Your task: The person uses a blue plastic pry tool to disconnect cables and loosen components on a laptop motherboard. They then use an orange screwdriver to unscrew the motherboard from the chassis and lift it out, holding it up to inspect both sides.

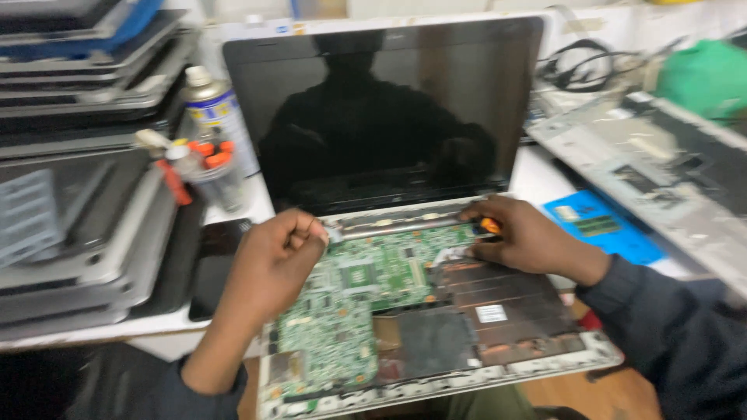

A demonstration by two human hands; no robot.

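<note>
An opened laptop point(436, 373) lies in front of me with its keyboard cover off and its dark screen point(389, 109) raised. A green circuit board point(350, 303) shows on the left of the base. My left hand point(268, 268) rests on the board's upper left corner by the hinge bar point(397, 225), fingers curled. My right hand point(521, 237) is closed around a small screwdriver with an orange handle point(490, 225), at the right end of the hinge bar.
Stacked laptops point(70, 155) fill the left. A spray can point(214, 109) and a small bottle with orange caps point(206, 167) stand beside the screen. A black phone point(214, 264) lies left of the base. A grey laptop cover point(661, 171), blue mat point(603, 225), and cables point(580, 66) sit right.
</note>
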